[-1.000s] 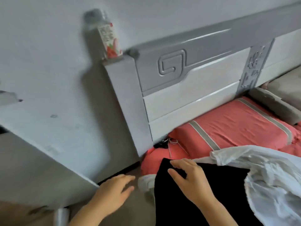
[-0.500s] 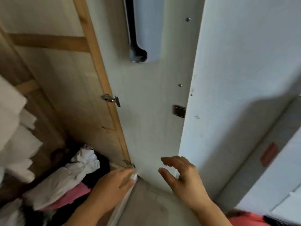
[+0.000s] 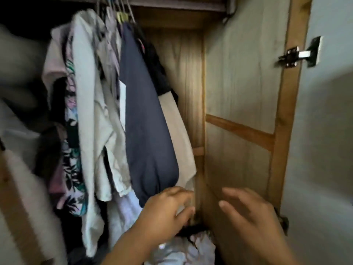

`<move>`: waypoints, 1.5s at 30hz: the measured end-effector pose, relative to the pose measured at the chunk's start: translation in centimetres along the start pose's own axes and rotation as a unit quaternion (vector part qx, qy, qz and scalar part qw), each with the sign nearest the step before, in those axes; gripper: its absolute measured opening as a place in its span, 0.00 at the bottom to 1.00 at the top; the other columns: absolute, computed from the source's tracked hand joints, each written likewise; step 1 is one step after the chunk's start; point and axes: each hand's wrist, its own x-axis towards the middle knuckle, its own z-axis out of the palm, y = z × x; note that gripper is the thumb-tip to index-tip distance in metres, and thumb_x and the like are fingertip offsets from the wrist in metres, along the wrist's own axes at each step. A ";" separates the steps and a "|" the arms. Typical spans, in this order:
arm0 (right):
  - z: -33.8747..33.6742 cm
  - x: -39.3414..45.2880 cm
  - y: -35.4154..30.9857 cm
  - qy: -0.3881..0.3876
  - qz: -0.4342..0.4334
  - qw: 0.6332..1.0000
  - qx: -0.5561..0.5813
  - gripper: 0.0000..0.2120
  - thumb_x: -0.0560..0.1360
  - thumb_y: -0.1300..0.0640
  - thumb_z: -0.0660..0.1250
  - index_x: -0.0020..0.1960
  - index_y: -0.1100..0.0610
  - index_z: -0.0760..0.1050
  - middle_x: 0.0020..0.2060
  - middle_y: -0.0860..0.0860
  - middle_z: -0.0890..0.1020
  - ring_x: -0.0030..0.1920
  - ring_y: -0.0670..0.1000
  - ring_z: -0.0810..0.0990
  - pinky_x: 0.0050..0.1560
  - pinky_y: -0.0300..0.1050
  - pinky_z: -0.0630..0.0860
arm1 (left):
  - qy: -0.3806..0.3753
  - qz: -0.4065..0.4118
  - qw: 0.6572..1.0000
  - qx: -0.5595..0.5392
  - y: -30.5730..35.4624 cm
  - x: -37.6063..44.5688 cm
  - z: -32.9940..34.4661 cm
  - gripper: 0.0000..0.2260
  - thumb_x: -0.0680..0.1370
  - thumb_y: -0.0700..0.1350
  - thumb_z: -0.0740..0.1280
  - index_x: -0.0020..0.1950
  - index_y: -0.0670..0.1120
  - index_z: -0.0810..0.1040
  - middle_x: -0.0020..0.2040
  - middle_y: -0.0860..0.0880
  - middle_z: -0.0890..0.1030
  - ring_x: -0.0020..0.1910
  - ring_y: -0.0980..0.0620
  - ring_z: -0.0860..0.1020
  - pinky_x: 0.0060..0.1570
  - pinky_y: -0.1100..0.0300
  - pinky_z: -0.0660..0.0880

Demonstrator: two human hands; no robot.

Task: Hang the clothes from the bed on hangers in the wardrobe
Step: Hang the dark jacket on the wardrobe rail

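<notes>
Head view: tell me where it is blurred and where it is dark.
Head view: motion blur smears the pale bundles at the left edge and softens both the left hand and the right hand; the wardrobe's top left corner is near black, while the door hinge stays fairly crisp.

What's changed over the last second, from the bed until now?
The view swung from the bed, past the door, into the open wardrobe. Both hands came along: left hand now reaches under the hanging navy garment; right hand hovers by the door. Both stay empty, open.
</notes>
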 end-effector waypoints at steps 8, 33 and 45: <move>0.0 13.4 -8.8 0.030 -0.123 0.978 0.164 0.14 0.70 0.49 0.69 0.56 0.46 0.78 0.50 0.39 0.78 0.53 0.38 0.76 0.54 0.35 0.72 | 0.210 0.060 0.970 0.109 -2.3 6.5 -13.1 0.19 0.75 0.56 0.61 0.61 0.51 0.78 0.63 0.53 0.75 0.61 0.57 0.71 0.61 0.67 0.65; 6.9 39.4 -23.2 0.103 -0.056 0.971 0.209 0.24 0.69 0.59 0.71 0.64 0.58 0.72 0.55 0.54 0.79 0.55 0.52 0.77 0.49 0.41 0.71 | 0.267 -0.004 0.921 0.284 -15.9 21.0 -28.8 0.35 0.74 0.64 0.62 0.75 0.49 0.60 0.75 0.54 0.61 0.72 0.54 0.59 0.70 0.63 0.55; 7.2 41.0 -23.7 0.172 -0.073 0.981 0.048 0.12 0.76 0.58 0.63 0.35 0.62 0.74 0.34 0.57 0.77 0.37 0.56 0.75 0.34 0.45 0.70 | 0.308 0.082 0.926 0.201 -18.5 23.4 -27.3 0.29 0.76 0.59 0.62 0.75 0.56 0.59 0.75 0.60 0.58 0.74 0.63 0.49 0.72 0.65 0.47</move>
